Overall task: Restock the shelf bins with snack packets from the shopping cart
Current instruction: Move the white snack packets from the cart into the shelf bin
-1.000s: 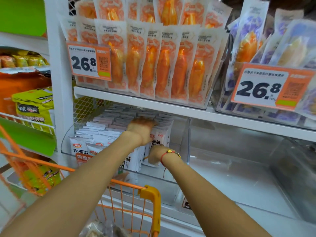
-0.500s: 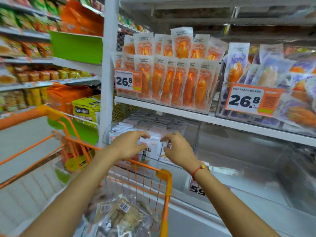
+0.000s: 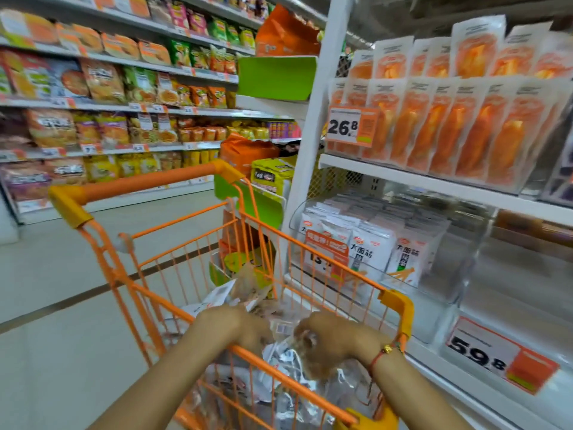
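Note:
An orange wire shopping cart (image 3: 145, 181) stands in front of me with a pile of clear and white snack packets (image 3: 280, 352) inside. My left hand (image 3: 238, 324) reaches down into the pile; its fingertips are hidden among the packets and blurred. My right hand (image 3: 331, 339), with a red cord on its wrist, curls its fingers on a clear snack packet in the cart. On the lower shelf to the right, a clear shelf bin (image 3: 455, 274) holds rows of white packets (image 3: 372, 246). The bin space (image 3: 521, 280) to its right looks bare.
Orange packets (image 3: 465, 125) fill the upper shelf behind a 26.8 price tag (image 3: 348, 125). A 59.8 price tag (image 3: 496, 358) hangs on the lowest shelf edge. The white shelf post (image 3: 313, 135) stands beside the cart. An aisle of snack shelves (image 3: 108, 88) runs to the left.
Both hands have left the bin of white packets and dropped into the cart. My view has swung left and down towards the cart and the aisle.

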A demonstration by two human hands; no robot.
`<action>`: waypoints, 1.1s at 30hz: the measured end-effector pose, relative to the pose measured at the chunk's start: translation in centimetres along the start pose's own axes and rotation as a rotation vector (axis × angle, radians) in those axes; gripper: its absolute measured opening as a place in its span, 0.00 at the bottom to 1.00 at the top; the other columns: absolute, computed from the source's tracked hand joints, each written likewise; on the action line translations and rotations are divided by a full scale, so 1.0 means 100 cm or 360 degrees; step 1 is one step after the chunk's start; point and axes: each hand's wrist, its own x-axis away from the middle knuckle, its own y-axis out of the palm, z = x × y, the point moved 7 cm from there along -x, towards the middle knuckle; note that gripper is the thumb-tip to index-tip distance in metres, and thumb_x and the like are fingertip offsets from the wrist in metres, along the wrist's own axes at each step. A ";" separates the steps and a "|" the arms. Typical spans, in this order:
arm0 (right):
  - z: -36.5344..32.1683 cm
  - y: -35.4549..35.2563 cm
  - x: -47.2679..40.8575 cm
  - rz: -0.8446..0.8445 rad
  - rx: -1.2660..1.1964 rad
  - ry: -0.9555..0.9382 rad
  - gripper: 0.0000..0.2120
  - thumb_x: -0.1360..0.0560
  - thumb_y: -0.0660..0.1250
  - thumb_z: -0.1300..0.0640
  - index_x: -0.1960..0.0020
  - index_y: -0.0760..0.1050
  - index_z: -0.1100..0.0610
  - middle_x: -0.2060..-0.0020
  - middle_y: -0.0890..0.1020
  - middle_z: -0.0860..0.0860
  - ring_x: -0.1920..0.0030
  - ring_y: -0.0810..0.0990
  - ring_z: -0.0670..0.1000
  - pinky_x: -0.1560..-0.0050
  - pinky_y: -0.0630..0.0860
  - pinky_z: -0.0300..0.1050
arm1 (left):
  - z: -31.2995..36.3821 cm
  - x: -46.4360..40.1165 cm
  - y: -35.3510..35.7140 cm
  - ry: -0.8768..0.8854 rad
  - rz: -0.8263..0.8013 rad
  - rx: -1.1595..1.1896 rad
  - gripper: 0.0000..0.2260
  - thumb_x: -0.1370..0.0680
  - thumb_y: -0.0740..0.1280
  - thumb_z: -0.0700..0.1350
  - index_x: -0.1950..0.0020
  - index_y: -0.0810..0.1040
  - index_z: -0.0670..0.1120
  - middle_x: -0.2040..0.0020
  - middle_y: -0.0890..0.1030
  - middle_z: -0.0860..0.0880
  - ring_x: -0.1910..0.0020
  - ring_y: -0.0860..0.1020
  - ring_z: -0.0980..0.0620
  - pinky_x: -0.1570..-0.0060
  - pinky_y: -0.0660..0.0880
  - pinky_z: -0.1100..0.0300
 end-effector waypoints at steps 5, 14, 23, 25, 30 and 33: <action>-0.012 0.013 0.015 -0.0214 0.0118 -0.0128 0.24 0.22 0.64 0.55 0.27 0.64 0.51 0.33 0.64 0.54 0.36 0.70 0.61 0.41 0.71 0.51 | -0.010 0.003 -0.003 0.0017 0.0031 0.0119 0.17 0.22 0.66 0.43 0.33 0.71 0.48 0.35 0.70 0.48 0.42 0.73 0.43 0.49 0.72 0.53; -0.030 0.026 0.023 -0.0480 -0.0271 -0.0127 0.21 0.19 0.58 0.48 0.42 0.74 0.67 0.54 0.80 0.60 0.57 0.77 0.54 0.57 0.73 0.47 | -0.036 0.006 -0.038 0.0218 0.0678 0.0634 0.11 0.19 0.61 0.47 0.59 0.63 0.47 0.67 0.61 0.51 0.67 0.62 0.52 0.66 0.60 0.62; -0.047 0.026 0.007 -0.0175 0.0294 -0.0467 0.38 0.25 0.68 0.62 0.25 0.55 0.40 0.38 0.69 0.48 0.43 0.74 0.54 0.52 0.71 0.45 | -0.095 0.022 -0.045 0.0104 0.1223 0.2959 0.09 0.17 0.55 0.42 0.39 0.70 0.45 0.45 0.74 0.44 0.48 0.74 0.45 0.49 0.73 0.50; -0.059 0.022 -0.004 -0.0014 0.0610 -0.0587 0.33 0.26 0.68 0.62 0.27 0.62 0.40 0.35 0.68 0.50 0.39 0.73 0.57 0.51 0.72 0.48 | -0.091 0.018 -0.038 0.0180 0.1018 0.3421 0.07 0.17 0.52 0.41 0.47 0.70 0.44 0.52 0.74 0.43 0.56 0.74 0.45 0.55 0.72 0.52; -0.075 0.005 -0.025 0.0046 0.0537 -0.0626 0.18 0.24 0.64 0.59 0.36 0.76 0.46 0.42 0.76 0.50 0.44 0.76 0.56 0.49 0.77 0.50 | -0.091 0.017 -0.035 0.0270 0.0770 0.3804 0.15 0.23 0.66 0.55 0.48 0.75 0.44 0.46 0.75 0.43 0.42 0.74 0.42 0.42 0.72 0.46; -0.067 -0.007 -0.026 -0.0036 0.0109 -0.0647 0.13 0.22 0.62 0.58 0.41 0.80 0.49 0.44 0.76 0.49 0.43 0.75 0.54 0.43 0.75 0.52 | -0.094 0.020 -0.040 0.0215 0.0791 0.3599 0.30 0.30 0.74 0.55 0.32 0.71 0.45 0.31 0.70 0.41 0.31 0.68 0.43 0.34 0.69 0.44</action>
